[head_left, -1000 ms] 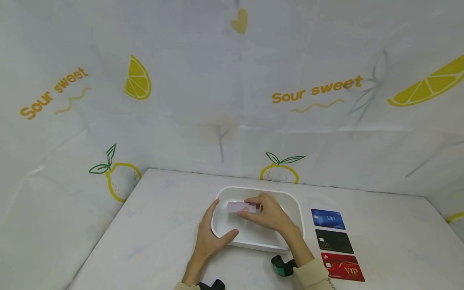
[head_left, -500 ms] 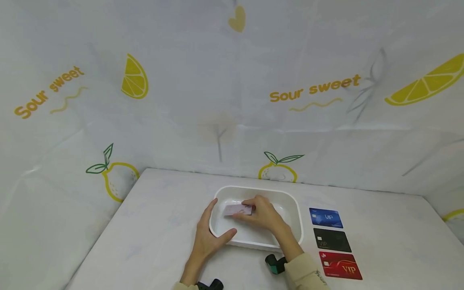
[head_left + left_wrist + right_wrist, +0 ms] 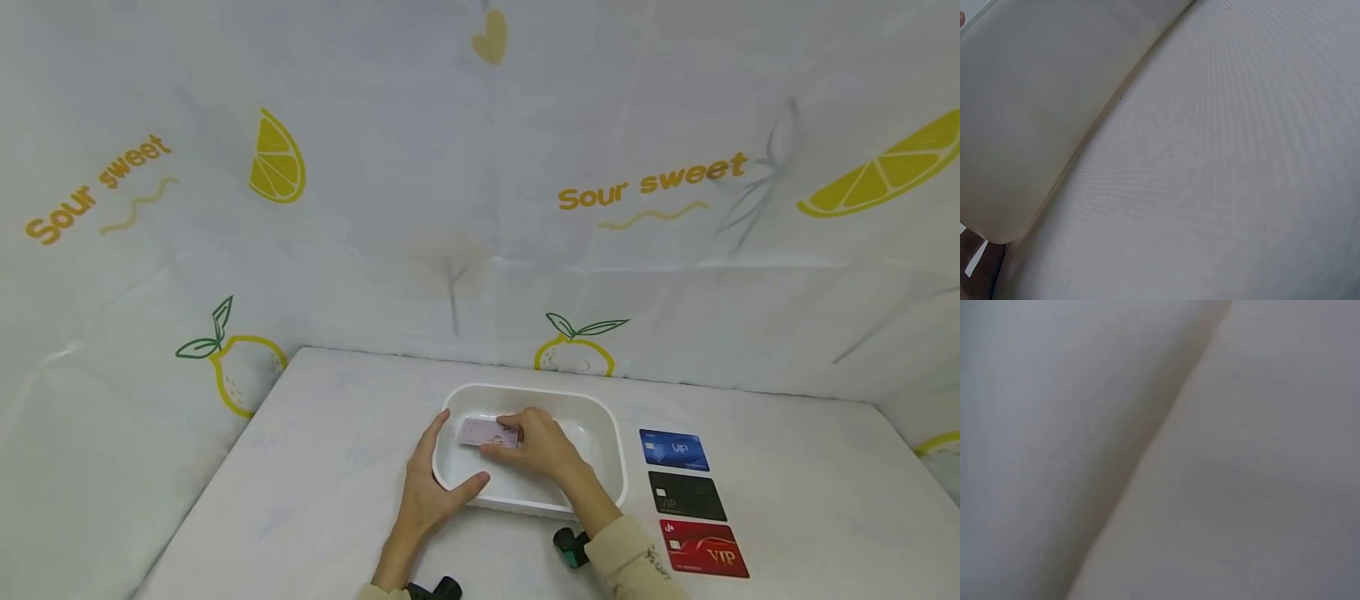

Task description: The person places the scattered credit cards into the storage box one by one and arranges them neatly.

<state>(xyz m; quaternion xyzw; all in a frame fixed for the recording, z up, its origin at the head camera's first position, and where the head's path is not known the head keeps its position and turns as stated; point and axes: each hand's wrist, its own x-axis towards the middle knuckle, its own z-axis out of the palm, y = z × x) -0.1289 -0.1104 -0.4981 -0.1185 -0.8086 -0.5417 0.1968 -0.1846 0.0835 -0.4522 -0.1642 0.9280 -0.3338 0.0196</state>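
Observation:
A white tray (image 3: 600,417) with rounded corners rests on the table. My left hand (image 3: 435,492) holds its left end, fingers along the outer side and thumb over the near rim. The tray's outer wall (image 3: 1054,94) fills the upper left of the left wrist view. Inside the tray, my right hand (image 3: 543,446) pinches a pale pink card (image 3: 480,432) by its right end, thumb on the near side. The card lies tilted in the tray's left part. Whether it touches the bottom I cannot tell. The right wrist view shows only blurred white surfaces, with no hand.
Right of the tray, a blue VIP card (image 3: 675,450), a black VIP card (image 3: 686,497) and a red VIP card (image 3: 705,548) lie in a column on the white table (image 3: 315,483). Behind the table hangs a lemon-print sheet (image 3: 375,208).
My right hand has moved slightly left with the pink card, whose printed face now shows more. The left hand keeps its hold on the tray.

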